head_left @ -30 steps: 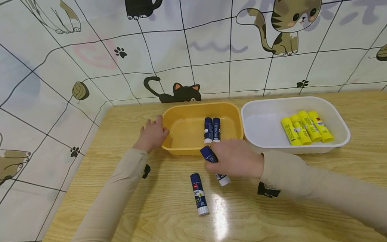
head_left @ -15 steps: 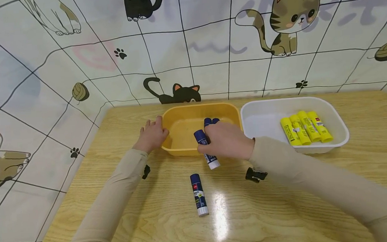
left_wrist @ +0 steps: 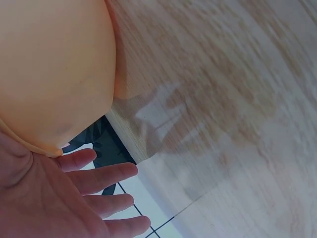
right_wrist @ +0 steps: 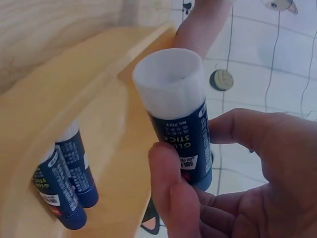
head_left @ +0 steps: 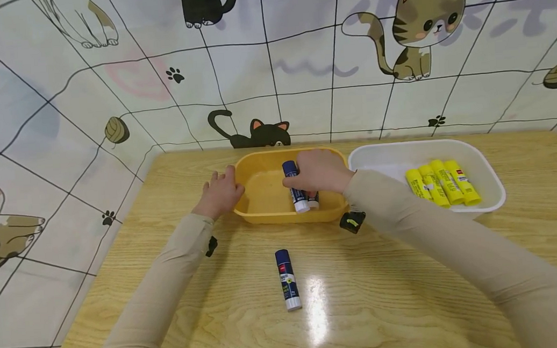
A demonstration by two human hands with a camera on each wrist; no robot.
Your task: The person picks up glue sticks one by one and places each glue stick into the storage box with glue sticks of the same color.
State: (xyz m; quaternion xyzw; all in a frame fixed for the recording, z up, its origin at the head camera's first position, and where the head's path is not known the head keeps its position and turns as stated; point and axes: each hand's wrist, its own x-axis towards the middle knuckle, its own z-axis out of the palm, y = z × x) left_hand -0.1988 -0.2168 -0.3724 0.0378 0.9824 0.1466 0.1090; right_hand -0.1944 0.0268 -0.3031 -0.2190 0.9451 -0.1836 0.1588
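Observation:
My right hand [head_left: 319,170] holds a navy glue stick [head_left: 296,186] with a white end over the yellow-orange basket [head_left: 262,216]. In the right wrist view, thumb and fingers pinch this glue stick [right_wrist: 181,129] by its sides, white end up toward the camera. Below it, two similar glue sticks [right_wrist: 77,168] lie side by side in the basket; the hand mostly covers them in the head view. My left hand [head_left: 219,193] rests at the basket's left rim, its fingers extended in the left wrist view; the thumb is hidden there. Another navy glue stick [head_left: 288,280] lies on the table.
A white basket [head_left: 491,202] stands right beside the orange one, with several yellow glue sticks [head_left: 446,183] at its right side. The wooden table [head_left: 211,319] meets a cat-patterned wall covering [head_left: 300,70] behind and at the left.
My right hand has carried the glue stick from in front of the orange basket up and over it, covering the two sticks inside. The left hand stays at the rim.

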